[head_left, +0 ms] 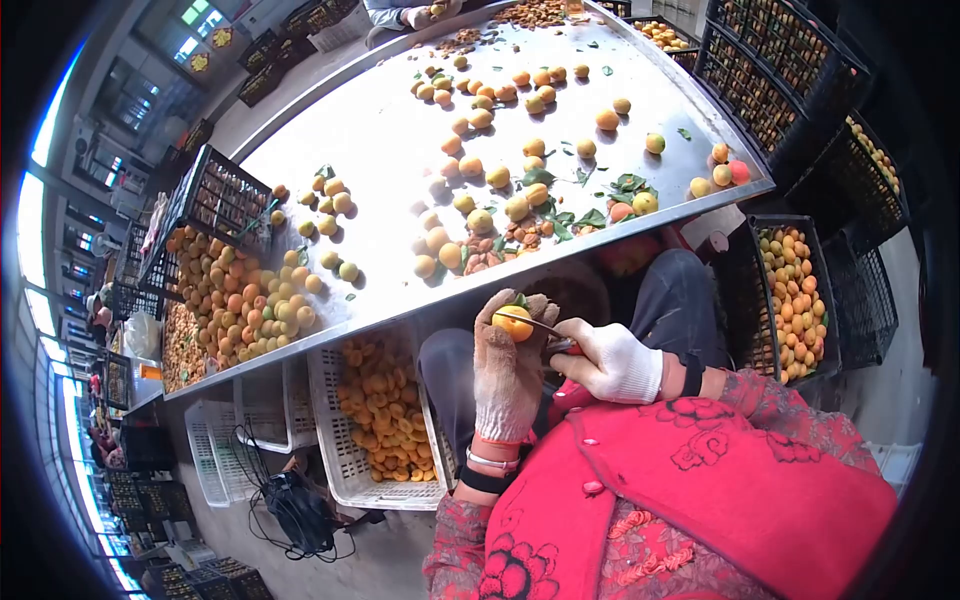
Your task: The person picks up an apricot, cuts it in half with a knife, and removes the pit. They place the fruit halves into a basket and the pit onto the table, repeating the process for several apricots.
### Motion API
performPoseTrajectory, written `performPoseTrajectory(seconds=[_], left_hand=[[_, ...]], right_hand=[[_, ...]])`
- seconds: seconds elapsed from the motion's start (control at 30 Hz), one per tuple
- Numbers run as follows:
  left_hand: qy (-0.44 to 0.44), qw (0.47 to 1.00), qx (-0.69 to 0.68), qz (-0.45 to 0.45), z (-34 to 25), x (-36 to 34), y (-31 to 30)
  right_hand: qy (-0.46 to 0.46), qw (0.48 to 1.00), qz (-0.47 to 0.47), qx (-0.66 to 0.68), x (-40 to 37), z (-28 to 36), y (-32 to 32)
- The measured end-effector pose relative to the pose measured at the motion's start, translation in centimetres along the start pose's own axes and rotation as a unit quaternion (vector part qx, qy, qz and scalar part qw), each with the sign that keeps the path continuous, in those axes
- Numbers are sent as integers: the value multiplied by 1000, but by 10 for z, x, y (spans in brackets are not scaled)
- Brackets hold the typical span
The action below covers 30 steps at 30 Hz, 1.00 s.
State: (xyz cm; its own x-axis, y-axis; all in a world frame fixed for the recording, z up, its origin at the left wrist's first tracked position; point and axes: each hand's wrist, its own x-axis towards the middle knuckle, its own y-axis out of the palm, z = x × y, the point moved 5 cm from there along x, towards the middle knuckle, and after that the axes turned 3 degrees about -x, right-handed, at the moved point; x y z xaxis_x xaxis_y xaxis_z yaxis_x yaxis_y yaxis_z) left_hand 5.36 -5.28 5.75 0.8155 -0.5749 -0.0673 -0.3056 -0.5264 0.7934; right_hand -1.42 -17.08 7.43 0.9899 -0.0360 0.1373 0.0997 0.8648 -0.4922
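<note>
My left hand (pixel 505 375), in a soiled work glove, holds up a yellow-orange apricot (pixel 513 322) with a bit of green leaf at its top. In a white knit glove, my right hand (pixel 612 362) is closed round the handle of a small knife (pixel 540 325). The blade reaches across to the apricot and appears to touch it; how deep it sits cannot be made out. Both hands are over my lap, just below the near edge of the metal table (pixel 370 130).
Loose apricots (pixel 480 220), leaves and pits lie on the table, with a large heap (pixel 235 300) by a tipped black crate (pixel 215 200). A white basket (pixel 350 480) of apricot halves stands at lower left, a full crate (pixel 790 300) at right. Another person's gloved hands (pixel 420 16) are at the far edge.
</note>
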Motion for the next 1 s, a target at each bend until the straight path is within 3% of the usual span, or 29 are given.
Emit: performPoseTrajectory(seconds=[0.23, 0.4, 0.53, 0.6, 0.87, 0.93, 1.0], left_hand=[[35, 998, 48, 15, -3, -2, 11], [66, 982, 178, 12, -11, -4, 13], [54, 983, 177, -4, -5, -2, 8], [-22, 999, 37, 11, 10, 0, 4], [-51, 998, 22, 5, 11, 1, 8], [60, 966, 252, -9, -5, 0, 12], [47, 969, 243, 4, -8, -2, 15]], right_hand=[[-58, 995, -41, -75, -2, 3, 0], [-58, 992, -44, -99, -1, -2, 4], [-21, 997, -29, -69, 0, -12, 17], [-16, 997, -22, -69, 2, -15, 24], [-32, 996, -39, -77, 5, -8, 20], [-32, 997, -30, -63, 6, -1, 14], [-56, 994, -42, -83, 7, 2, 13]])
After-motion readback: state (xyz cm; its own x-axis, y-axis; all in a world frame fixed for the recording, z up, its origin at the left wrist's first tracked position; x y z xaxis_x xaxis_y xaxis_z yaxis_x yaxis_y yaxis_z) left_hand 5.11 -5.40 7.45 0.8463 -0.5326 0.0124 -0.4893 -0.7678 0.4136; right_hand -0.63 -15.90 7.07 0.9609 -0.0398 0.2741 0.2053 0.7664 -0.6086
